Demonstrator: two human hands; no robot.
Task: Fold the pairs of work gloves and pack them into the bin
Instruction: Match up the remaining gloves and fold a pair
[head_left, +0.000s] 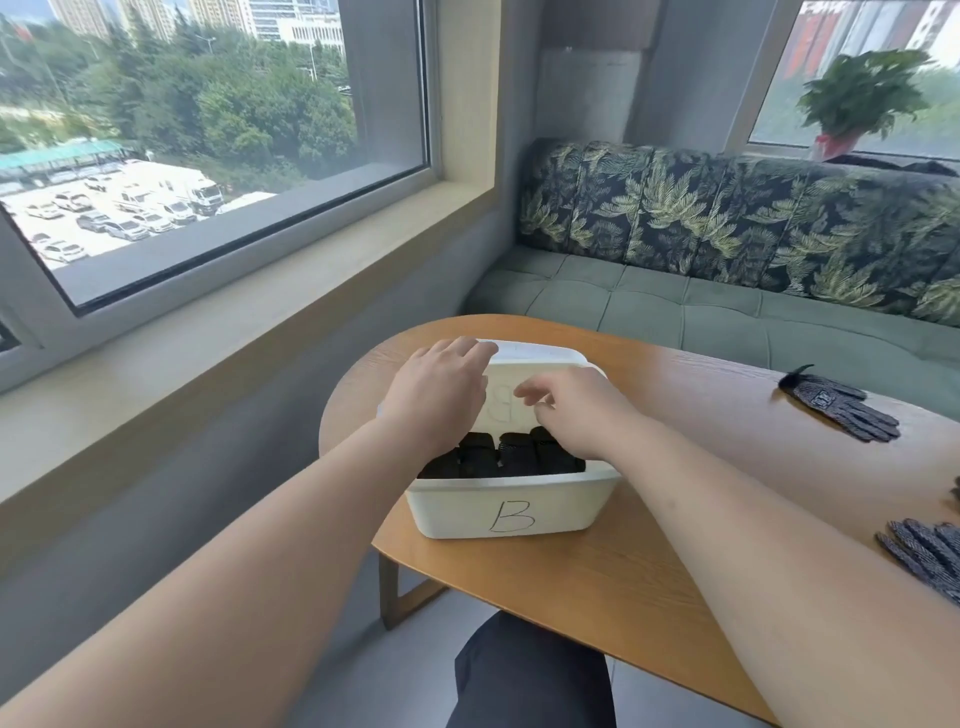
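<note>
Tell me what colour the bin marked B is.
The bin is white, clearest in the head view.

Left hand flat, palm down, right hand loosely curled

Bright daylight through window; edges warped; plant blurred.
</note>
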